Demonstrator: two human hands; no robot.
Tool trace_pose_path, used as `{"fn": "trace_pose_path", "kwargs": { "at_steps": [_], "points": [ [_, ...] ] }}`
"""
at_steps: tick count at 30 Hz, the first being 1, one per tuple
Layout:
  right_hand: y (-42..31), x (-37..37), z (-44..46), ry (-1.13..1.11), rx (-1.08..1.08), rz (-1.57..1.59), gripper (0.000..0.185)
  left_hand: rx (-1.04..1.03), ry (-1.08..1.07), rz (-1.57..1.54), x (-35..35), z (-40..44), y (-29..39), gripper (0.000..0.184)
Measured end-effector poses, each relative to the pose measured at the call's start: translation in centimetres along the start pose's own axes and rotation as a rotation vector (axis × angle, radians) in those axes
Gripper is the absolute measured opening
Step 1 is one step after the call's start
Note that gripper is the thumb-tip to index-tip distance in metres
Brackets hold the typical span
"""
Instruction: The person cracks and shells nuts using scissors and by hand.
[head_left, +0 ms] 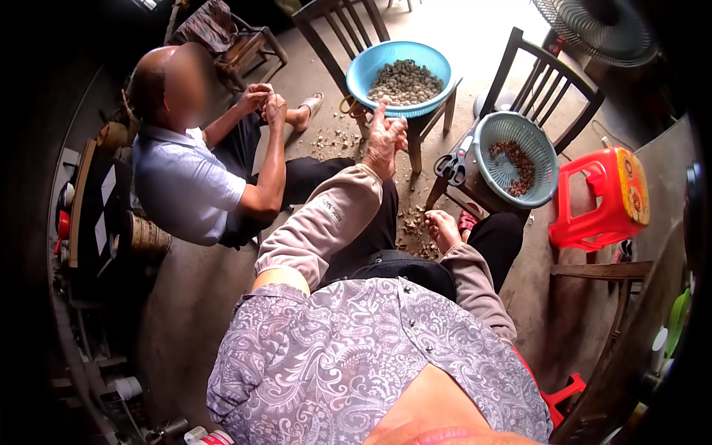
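My left hand (385,142) is raised at the near rim of a bright blue basket (358,80), its index finger pointing up and its other fingers curled. Small brownish-grey pieces (406,81) are heaped in that basket, which stands on a wooden chair. Low near my lap, my right hand (443,230) has its fingers bent together; anything between the fingertips is too small to make out. A grey-blue basket (547,167) with reddish-brown pieces (513,167) rests on another chair, beside scissors (452,165).
At the left sits another person (189,174), both hands together. Scraps (337,142) lie on the floor between us. A red stool (586,196) stands at the right, a fan (604,30) at the upper right and a chair with cloth (211,33) at the upper left.
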State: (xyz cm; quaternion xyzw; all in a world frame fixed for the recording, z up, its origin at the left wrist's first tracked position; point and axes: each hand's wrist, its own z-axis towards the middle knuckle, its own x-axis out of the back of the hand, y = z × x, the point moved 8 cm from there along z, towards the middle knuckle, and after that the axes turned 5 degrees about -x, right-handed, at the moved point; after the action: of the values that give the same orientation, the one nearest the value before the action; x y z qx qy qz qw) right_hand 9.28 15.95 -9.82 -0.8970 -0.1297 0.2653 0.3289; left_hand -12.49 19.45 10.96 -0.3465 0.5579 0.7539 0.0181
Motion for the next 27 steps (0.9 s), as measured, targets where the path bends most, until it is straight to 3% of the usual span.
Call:
{"fn": "trace_pose_path", "kwargs": {
  "at_steps": [11, 27],
  "points": [
    [-0.6, -1.3, 0.2, -0.066, 0.027, 0.038, 0.012, 0.026, 0.163, -0.061, 4.2, 1.9, -0.8, 0.068],
    [-0.7, -2.5, 0.9, -0.125, -0.002, -0.087, 0.012, 0.153, 0.211, 0.018, 7.3, 1.7, -5.2, 0.062]
  ]
}}
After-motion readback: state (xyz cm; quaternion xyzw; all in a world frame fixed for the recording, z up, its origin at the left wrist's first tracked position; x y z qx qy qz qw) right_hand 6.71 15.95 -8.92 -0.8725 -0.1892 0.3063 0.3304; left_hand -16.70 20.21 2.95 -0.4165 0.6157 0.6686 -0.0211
